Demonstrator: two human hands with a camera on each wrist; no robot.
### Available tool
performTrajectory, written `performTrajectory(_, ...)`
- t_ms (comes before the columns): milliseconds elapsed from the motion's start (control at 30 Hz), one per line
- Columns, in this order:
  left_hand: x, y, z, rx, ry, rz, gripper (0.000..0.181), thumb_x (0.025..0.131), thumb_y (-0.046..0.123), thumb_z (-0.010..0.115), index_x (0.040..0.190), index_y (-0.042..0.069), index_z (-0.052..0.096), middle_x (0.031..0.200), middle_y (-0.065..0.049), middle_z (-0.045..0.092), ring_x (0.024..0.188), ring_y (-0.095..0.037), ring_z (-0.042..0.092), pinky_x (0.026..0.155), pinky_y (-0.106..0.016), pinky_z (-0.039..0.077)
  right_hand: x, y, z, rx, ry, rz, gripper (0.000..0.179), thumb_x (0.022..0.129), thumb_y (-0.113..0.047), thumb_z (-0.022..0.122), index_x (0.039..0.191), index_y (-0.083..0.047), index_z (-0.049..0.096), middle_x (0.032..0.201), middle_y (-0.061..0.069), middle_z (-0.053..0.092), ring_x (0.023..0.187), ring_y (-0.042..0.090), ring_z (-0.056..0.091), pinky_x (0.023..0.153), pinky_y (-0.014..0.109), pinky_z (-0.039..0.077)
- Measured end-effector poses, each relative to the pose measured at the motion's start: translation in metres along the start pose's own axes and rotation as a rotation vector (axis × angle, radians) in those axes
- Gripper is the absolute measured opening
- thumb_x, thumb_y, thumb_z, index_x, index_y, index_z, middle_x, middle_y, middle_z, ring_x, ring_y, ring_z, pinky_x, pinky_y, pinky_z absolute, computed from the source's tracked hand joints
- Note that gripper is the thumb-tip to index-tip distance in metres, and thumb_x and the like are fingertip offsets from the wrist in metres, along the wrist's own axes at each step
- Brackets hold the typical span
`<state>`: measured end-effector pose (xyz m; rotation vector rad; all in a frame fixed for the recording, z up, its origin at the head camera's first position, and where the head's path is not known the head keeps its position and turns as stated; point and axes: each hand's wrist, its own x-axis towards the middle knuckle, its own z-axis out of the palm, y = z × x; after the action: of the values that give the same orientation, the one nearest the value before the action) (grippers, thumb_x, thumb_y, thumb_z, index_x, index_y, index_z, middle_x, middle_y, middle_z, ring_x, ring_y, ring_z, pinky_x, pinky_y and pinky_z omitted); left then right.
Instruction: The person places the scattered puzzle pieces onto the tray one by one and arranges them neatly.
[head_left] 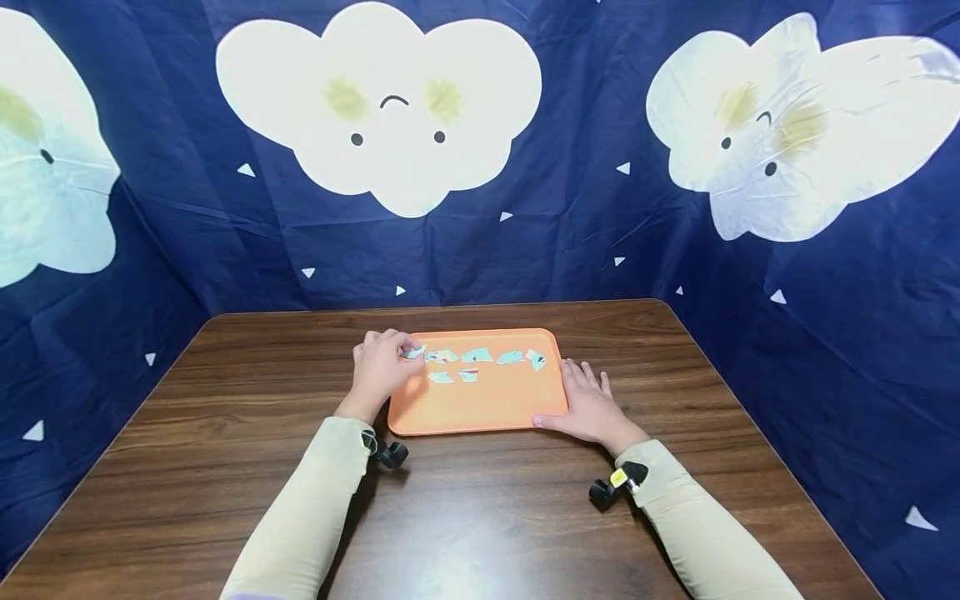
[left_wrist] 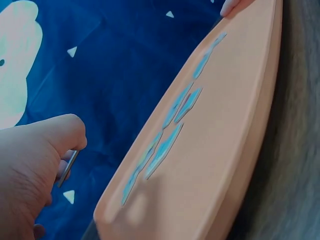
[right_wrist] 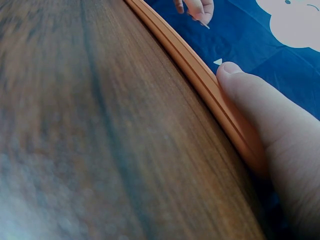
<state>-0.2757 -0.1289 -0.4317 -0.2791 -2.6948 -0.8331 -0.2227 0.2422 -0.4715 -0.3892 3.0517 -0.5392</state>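
My left hand pinches a thin, flat puzzle piece above the upper left corner of an orange tray. In the left wrist view that piece is seen edge-on between thumb and fingers. Several irregular light-blue printed puzzle pieces lie in a row along the tray's far side. Two more pieces, one of them a left piece, sit just below that row. My right hand rests against the tray's right side, fingers spread; its thumb touches the near rim.
The tray lies on a brown wood-grain table, toward its far edge. A dark blue cloth with white clouds and small triangles hangs behind and at both sides. Each wrist carries a small black camera.
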Motion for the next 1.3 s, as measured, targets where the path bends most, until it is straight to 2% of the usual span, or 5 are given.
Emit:
performTrajectory(433, 0.003, 0.040, 0.021, 0.007, -0.077, 0.079, 0.018, 0.081, 0.030, 0.075, 0.095, 0.020, 0.073, 0.104, 0.002, 0.067, 0.106, -0.029, 0.048, 0.097, -0.057, 0.030, 0.000, 0.001, 0.000, 0.003, 0.004, -0.005, 0.130, 0.073, -0.087, 0.058, 0.161, -0.002, 0.014, 0.165, 0.020, 0.020, 0.153, 0.043, 0.010, 0.116, 0.067, 0.002)
performTrajectory(600, 0.004, 0.054, 0.033, 0.012, -0.112, 0.087, 0.016, 0.081, 0.031, 0.075, 0.094, 0.023, 0.073, 0.103, 0.005, 0.068, 0.109, -0.029, 0.049, 0.101, -0.056, 0.029, -0.001, 0.001, -0.001, 0.002, 0.003, -0.004, 0.130, 0.073, -0.087, 0.058, 0.161, -0.002, 0.014, 0.165, 0.020, 0.020, 0.152, 0.044, 0.011, 0.116, 0.068, 0.002)
performTrajectory(767, 0.005, 0.068, 0.047, 0.021, -0.140, 0.109, 0.015, 0.082, 0.032, 0.078, 0.092, 0.023, 0.073, 0.098, 0.006, 0.067, 0.111, -0.029, 0.049, 0.095, -0.054, 0.031, 0.000, 0.001, -0.001, -0.007, 0.001, -0.003, 0.130, 0.073, -0.088, 0.057, 0.161, -0.002, 0.014, 0.165, 0.020, 0.021, 0.153, 0.043, 0.011, 0.117, 0.067, 0.002)
performTrajectory(933, 0.007, 0.079, 0.061, 0.057, -0.168, 0.139, 0.014, 0.084, 0.036, 0.079, 0.090, 0.025, 0.072, 0.092, 0.009, 0.063, 0.103, -0.023, 0.048, 0.094, -0.052, 0.031, 0.001, 0.001, -0.001, -0.008, -0.013, 0.006, 0.131, 0.073, -0.089, 0.056, 0.161, -0.002, 0.013, 0.166, 0.020, 0.019, 0.153, 0.043, 0.010, 0.117, 0.066, 0.001)
performTrajectory(1300, 0.009, 0.096, 0.084, 0.113, -0.213, 0.181, 0.014, 0.086, 0.040, 0.077, 0.088, 0.027, 0.073, 0.096, 0.011, 0.064, 0.097, -0.020, 0.046, 0.088, -0.046, 0.031, 0.000, 0.001, -0.002, -0.001, -0.001, 0.003, 0.129, 0.074, -0.087, 0.058, 0.161, -0.001, 0.016, 0.165, 0.020, 0.021, 0.152, 0.044, 0.011, 0.117, 0.067, 0.002)
